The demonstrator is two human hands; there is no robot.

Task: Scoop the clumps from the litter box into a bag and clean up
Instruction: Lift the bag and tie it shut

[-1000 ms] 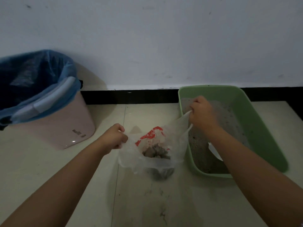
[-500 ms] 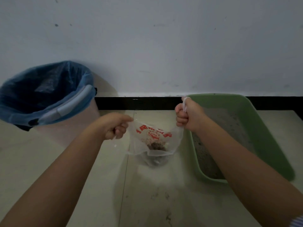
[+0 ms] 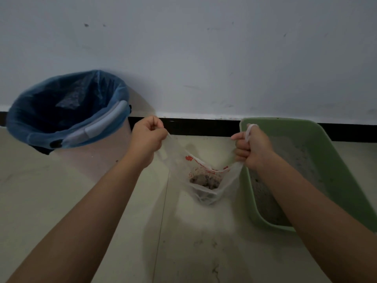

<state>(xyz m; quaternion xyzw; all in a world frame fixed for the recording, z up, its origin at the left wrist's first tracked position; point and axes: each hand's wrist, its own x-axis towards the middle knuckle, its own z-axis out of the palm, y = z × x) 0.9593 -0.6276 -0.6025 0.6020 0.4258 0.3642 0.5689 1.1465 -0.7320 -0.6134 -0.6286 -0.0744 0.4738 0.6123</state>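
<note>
The fingers [image 3: 241, 148] of the right hand [image 3: 254, 148] were clenched around 1 handle of the plastic bag [image 3: 224, 180], with a loop of the handle showing over the top of the fist. The left hand [image 3: 148, 137] gripped the other handle in a closed fist, its fingers curled under and mostly hidden from view. Between the 2 hands the bag hung stretched open, thin and see-through with red print near its mouth, and it sagged toward the floor [image 3: 102, 221]. Grey-brown clumps [image 3: 204, 179] sat at the bottom of the bag.

Just to the right of the bag, the green litter box [image 3: 346, 180] stood on the floor against the black baseboard [image 3: 200, 127], holding grey litter [image 3: 293, 152]; the right forearm crossed over its near side. Well to the left stood a pale pink bin [image 3: 95, 158] lined with a blue bag [image 3: 67, 107], a white handle lying across its rim. A white wall [image 3: 204, 58] rose behind everything.
</note>
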